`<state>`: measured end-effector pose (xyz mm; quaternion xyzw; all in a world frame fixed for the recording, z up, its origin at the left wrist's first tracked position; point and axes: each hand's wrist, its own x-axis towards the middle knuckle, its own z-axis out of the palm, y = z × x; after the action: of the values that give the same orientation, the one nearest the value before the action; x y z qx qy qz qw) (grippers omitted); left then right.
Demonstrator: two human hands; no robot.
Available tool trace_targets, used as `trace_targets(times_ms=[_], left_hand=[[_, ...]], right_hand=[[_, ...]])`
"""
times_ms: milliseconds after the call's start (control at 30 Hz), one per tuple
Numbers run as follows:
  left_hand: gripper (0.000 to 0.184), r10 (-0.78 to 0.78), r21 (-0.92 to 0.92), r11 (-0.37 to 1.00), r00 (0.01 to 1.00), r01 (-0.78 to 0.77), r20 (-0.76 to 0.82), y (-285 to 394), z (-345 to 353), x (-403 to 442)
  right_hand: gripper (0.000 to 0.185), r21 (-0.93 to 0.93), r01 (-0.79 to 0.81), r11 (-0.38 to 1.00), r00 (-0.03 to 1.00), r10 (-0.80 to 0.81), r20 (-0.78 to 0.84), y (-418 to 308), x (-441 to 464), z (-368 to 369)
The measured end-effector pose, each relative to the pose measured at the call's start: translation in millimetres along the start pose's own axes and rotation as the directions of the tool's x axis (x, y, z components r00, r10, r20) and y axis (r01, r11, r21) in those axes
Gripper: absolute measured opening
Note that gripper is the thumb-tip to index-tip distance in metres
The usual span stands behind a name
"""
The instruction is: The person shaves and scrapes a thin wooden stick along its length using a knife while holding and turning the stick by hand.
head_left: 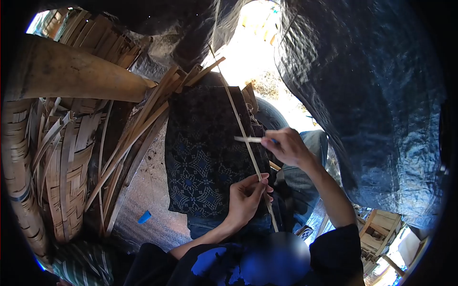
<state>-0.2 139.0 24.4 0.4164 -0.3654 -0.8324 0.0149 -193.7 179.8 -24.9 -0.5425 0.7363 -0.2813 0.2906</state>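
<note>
A long thin bamboo strip [238, 121] runs from the top middle down toward my body, over a dark patterned cloth [198, 162] spread across my lap. My left hand [246, 199] pinches the strip near its lower part, thumb against fingers. To the upper right, my right hand [286, 147] is closed round the handle of a small knife [247, 139]. The knife's pale blade points left and lies across the strip, or just above it; whether they touch cannot be told.
Split bamboo strips [136, 136] lean at the left beside a woven bamboo wall [71, 176] and a thick bamboo pole [81, 71]. A dark plastic sheet [362, 105] hangs at the right. A small blue piece [144, 217] lies on the ground.
</note>
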Motion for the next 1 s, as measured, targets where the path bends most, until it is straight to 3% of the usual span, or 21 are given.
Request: trace_targets(times_ms=[133, 200, 267, 600, 700, 800, 867, 900, 1000], left_hand=[[0.031, 0.002, -0.060, 0.998, 1.000, -0.002, 0.012, -6, -1, 4], [0.031, 0.030, 0.017, 0.999, 0.999, -0.030, 0.012, -4, -1, 6], [0.031, 0.020, 0.011, 1.000, 1.000, -0.020, -0.010, -3, 0, 6], [0.030, 0.022, -0.014, 1.000, 0.997, -0.024, -0.076, -6, 0, 3], [0.031, -0.016, 0.068, 0.998, 0.999, 0.014, 0.028, -8, 5, -9], [0.031, -0.020, 0.058, 0.998, 0.999, 0.018, 0.028, -10, 3, -14], [0.032, 0.000, 0.054, 0.999, 1.000, -0.001, 0.023, -14, 1, -14], [0.032, 0.017, 0.044, 0.999, 1.000, -0.017, 0.014, -15, 0, -14], [0.034, 0.022, 0.068, 0.997, 0.999, -0.024, 0.033, -9, 1, -17]], right_hand=[[0.051, -0.050, 0.030, 0.998, 0.986, -0.021, 0.166, -9, -32, -10], [0.054, -0.070, 0.029, 0.997, 0.988, -0.018, 0.152, -8, -32, -9], [0.057, -0.251, 0.071, 0.965, 0.994, -0.047, 0.103, -7, -27, -7], [0.054, -0.227, 0.094, 0.969, 0.996, -0.091, 0.021, -7, -30, 10], [0.053, -0.272, -0.034, 0.962, 0.999, 0.043, 0.028, -10, -18, 10], [0.052, -0.320, -0.050, 0.946, 0.999, 0.047, -0.018, 8, 4, 21], [0.050, -0.273, 0.058, 0.960, 0.966, -0.123, -0.226, 18, 18, 27], [0.047, -0.246, -0.028, 0.969, 0.994, 0.002, -0.105, 14, 27, 17], [0.045, -0.214, -0.140, 0.967, 0.971, 0.091, -0.222, 18, 48, 5]])
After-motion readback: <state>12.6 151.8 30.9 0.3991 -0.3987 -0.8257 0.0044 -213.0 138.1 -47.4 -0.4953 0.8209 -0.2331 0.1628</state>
